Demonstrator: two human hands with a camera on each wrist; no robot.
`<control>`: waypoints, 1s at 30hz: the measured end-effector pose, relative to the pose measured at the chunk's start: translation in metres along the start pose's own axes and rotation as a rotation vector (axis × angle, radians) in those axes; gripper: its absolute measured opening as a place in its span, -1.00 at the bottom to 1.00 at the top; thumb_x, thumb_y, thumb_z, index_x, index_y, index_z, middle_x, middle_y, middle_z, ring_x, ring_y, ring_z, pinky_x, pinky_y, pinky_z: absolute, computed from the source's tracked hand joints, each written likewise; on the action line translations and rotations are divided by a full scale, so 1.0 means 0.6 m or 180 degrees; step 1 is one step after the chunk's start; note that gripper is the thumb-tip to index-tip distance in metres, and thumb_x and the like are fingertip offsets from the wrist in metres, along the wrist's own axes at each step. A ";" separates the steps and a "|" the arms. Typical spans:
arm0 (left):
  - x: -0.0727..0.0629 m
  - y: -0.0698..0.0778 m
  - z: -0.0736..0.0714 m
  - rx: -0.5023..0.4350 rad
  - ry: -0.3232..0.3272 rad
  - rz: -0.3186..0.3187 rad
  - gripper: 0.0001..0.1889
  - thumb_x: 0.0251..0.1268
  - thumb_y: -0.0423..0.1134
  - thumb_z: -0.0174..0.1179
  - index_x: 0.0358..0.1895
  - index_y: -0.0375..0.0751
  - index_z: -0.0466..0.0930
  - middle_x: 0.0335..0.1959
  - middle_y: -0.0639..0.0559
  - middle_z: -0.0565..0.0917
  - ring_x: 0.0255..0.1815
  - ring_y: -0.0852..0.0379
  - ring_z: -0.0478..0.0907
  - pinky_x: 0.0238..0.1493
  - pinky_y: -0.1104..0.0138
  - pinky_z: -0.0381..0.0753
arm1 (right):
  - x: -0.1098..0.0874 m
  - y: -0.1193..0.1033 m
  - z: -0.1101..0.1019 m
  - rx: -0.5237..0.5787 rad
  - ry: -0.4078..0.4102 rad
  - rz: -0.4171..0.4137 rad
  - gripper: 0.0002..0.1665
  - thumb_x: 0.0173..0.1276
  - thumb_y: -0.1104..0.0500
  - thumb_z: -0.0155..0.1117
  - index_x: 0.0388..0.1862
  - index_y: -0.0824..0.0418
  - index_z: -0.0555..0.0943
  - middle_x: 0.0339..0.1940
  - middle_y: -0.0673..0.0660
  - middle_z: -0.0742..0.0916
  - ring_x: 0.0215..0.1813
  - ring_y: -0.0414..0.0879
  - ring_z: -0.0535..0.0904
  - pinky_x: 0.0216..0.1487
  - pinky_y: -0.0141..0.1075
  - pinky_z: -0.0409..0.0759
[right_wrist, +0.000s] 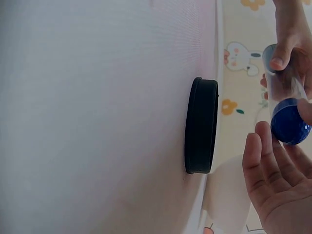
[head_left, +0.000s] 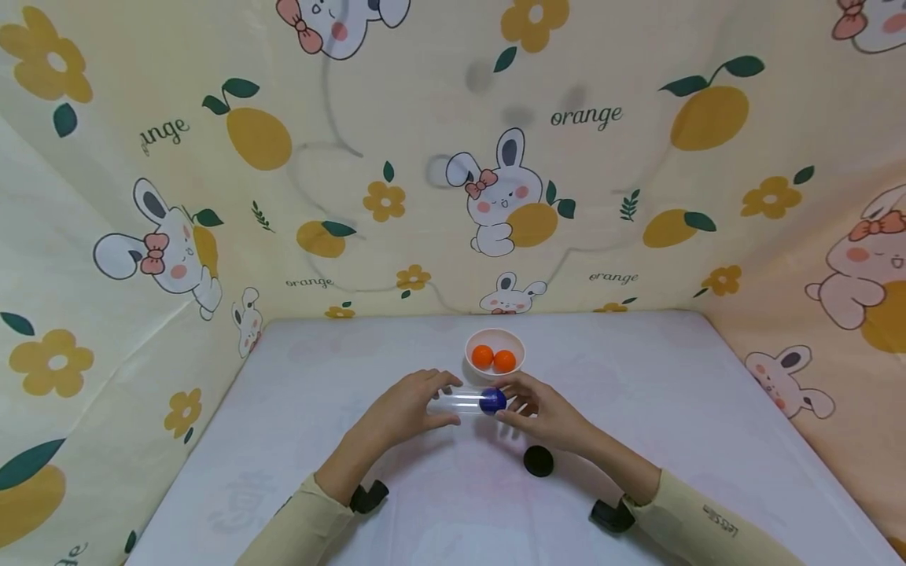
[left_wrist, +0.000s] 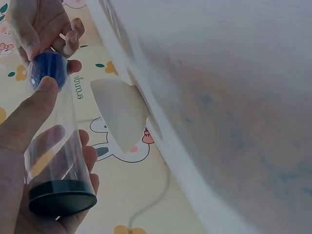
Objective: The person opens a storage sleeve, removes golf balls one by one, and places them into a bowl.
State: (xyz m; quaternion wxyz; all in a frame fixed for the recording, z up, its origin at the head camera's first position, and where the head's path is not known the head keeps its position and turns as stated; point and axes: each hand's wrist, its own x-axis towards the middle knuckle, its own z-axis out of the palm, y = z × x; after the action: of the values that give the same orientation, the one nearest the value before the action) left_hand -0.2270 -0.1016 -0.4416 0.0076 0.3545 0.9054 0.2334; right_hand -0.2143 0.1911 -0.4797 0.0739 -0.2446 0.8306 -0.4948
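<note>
A clear tube [head_left: 460, 402] with a black base [left_wrist: 62, 199] lies sideways above the table, gripped by my left hand [head_left: 418, 402]. The left thumb presses along its wall in the left wrist view. At the tube's right end sits a blue ball [head_left: 492, 401]. My right hand [head_left: 545, 410] is at that end, its thumb overlapping the ball's edge and its other fingers loosely extended beside it in the right wrist view. A round black lid [head_left: 539, 461] rests on the table below the right hand.
A white bowl [head_left: 495, 333] holding two orange balls [head_left: 483, 357] stands just behind the hands. The white-covered table [head_left: 340, 354] meets a patterned cloth backdrop [head_left: 425, 102] at the back and sides. Dark wrist straps [head_left: 370, 497] show near both sleeves.
</note>
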 end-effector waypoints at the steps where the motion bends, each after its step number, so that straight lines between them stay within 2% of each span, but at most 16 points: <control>1: 0.000 0.000 0.000 -0.0007 -0.0001 -0.0008 -0.44 0.35 -0.01 0.53 0.32 -0.14 0.61 0.06 -0.08 0.76 0.04 -0.03 0.71 0.13 0.13 0.73 | 0.000 -0.001 0.000 -0.0001 -0.0002 0.0007 -0.45 0.50 0.09 0.50 0.40 0.03 0.56 0.12 0.03 0.74 -0.03 0.00 0.69 0.04 -0.24 0.72; 7: -0.002 0.000 0.001 -0.0030 -0.0013 -0.0044 -0.43 0.36 -0.01 0.53 0.33 -0.13 0.61 0.08 -0.08 0.76 0.04 0.00 0.70 0.14 0.13 0.73 | -0.001 -0.005 0.000 -0.0030 -0.0005 -0.0010 -0.43 0.50 0.10 0.49 0.41 0.08 0.55 0.13 0.03 0.74 -0.03 -0.01 0.69 0.04 -0.24 0.73; 16: -0.003 -0.007 0.004 -0.0003 0.0015 -0.0024 -0.43 0.35 -0.01 0.54 0.33 -0.13 0.62 0.08 -0.06 0.76 0.02 0.00 0.69 0.09 0.16 0.74 | -0.001 -0.006 -0.003 -0.0120 0.0045 -0.0021 -0.47 0.48 0.07 0.52 0.36 0.03 0.60 0.08 0.00 0.74 -0.05 -0.05 0.70 0.05 -0.23 0.74; 23: -0.006 -0.008 -0.001 -0.0005 0.0015 -0.0107 -0.43 0.35 -0.01 0.53 0.34 -0.13 0.61 0.10 -0.06 0.76 0.04 0.00 0.70 0.10 0.14 0.74 | -0.001 -0.004 -0.010 -0.0181 0.0109 -0.0065 -0.49 0.47 0.08 0.53 0.31 0.11 0.60 0.07 0.03 0.75 -0.08 -0.08 0.70 0.02 -0.21 0.74; 30: -0.013 -0.015 -0.002 0.0029 0.0101 -0.0107 -0.44 0.35 -0.03 0.54 0.32 -0.16 0.61 0.07 -0.07 0.77 0.02 -0.01 0.72 0.09 0.10 0.75 | 0.007 -0.009 -0.025 -0.0276 0.0203 -0.0053 -0.52 0.46 0.10 0.54 0.26 0.18 0.61 0.07 0.09 0.76 -0.06 -0.04 0.69 0.02 -0.22 0.73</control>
State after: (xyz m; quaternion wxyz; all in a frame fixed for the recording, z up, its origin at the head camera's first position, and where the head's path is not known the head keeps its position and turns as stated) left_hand -0.2271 -0.1125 -0.4456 -0.0045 0.3355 0.9123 0.2347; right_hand -0.2215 0.1991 -0.4672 0.0326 -0.2385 0.8512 -0.4665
